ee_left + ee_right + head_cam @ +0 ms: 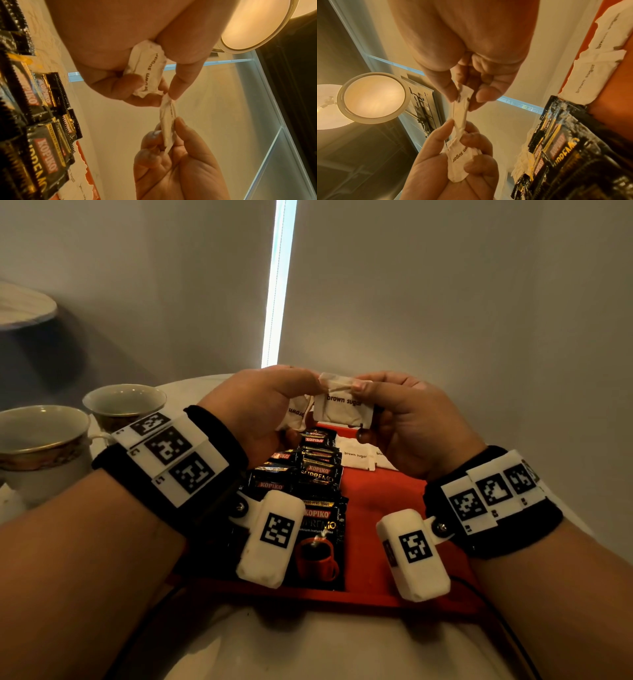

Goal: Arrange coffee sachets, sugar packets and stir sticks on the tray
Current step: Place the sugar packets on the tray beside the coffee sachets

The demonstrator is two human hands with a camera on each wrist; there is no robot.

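Both hands are raised over the red tray. Between them hangs a white brown-sugar packet. My right hand pinches one end of it, and my left hand pinches the other end with thumb and fingertip. The left hand also grips a second, crumpled sugar packet in its curled fingers. In the right wrist view the right hand holds the shared packet from above. Black Kopiko coffee sachets lie overlapping in a row down the tray. More sugar packets lie at its far end.
Two gold-rimmed cups stand left of the tray on the white round table. A wall with a bright window slit rises just behind. A black cable runs off the tray's near right corner.
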